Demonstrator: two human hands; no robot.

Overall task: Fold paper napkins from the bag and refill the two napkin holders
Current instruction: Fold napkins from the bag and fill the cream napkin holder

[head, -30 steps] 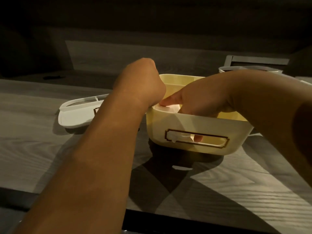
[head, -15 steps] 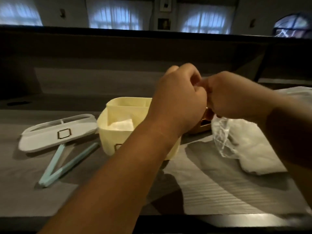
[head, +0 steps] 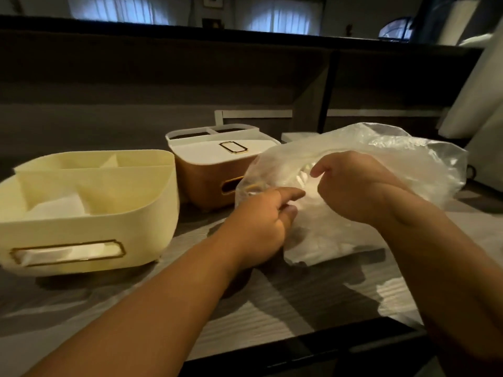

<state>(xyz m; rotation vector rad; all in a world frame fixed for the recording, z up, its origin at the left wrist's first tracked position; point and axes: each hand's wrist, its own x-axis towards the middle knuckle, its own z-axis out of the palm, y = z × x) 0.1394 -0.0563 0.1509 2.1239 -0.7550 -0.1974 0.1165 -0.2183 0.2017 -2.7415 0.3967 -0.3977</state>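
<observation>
With the left hand point(head: 261, 224) pinching the bag point(head: 353, 191) and the right hand point(head: 351, 189) gripping its mouth, the thin plastic could tear and spill napkins point(head: 304, 175) onto the worktop point(head: 272, 303).

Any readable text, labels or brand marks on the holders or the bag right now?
None readable.
Yellow holder: the gold frame round its front slot holds no lettering.
Brown holder: the gold frame on its white lid is blank.
Bag: clear plastic, no print visible.
Wall frames behind: too dark and small to read.
</observation>
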